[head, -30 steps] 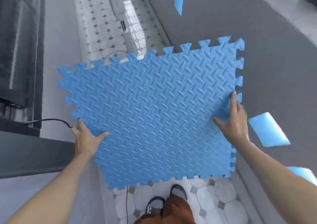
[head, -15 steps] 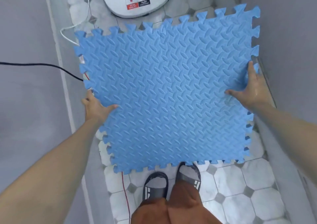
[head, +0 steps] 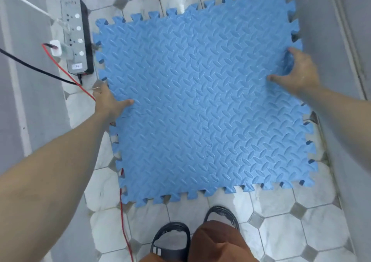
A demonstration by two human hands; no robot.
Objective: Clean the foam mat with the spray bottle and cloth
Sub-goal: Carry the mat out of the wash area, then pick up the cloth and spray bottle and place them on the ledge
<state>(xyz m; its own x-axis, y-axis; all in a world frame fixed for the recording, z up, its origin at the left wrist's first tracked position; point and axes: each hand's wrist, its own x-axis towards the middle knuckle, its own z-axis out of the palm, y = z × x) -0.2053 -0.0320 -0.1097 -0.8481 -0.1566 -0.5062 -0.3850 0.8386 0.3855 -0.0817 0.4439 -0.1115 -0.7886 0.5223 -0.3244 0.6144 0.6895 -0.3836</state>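
A large blue foam mat [head: 202, 101] with a raised leaf pattern and puzzle-tooth edges fills the middle of the head view, held low over the tiled floor. My left hand [head: 109, 101] grips its left edge, thumb on top and fingers underneath. At the right edge my right hand [head: 297, 70] grips in the same way. No spray bottle or cloth is in view.
A power strip [head: 77, 36] with plugs lies on the floor just left of the mat. A red cable [head: 123, 217] and a black cable [head: 36, 68] run from it. Grey walls close in on both sides. My sandalled feet [head: 172, 239] stand on the marble tiles below the mat.
The mat has come down and closer to the floor, held by both hands throughout. My view has tilted down: the white appliance is gone and the power strip has come into sight.
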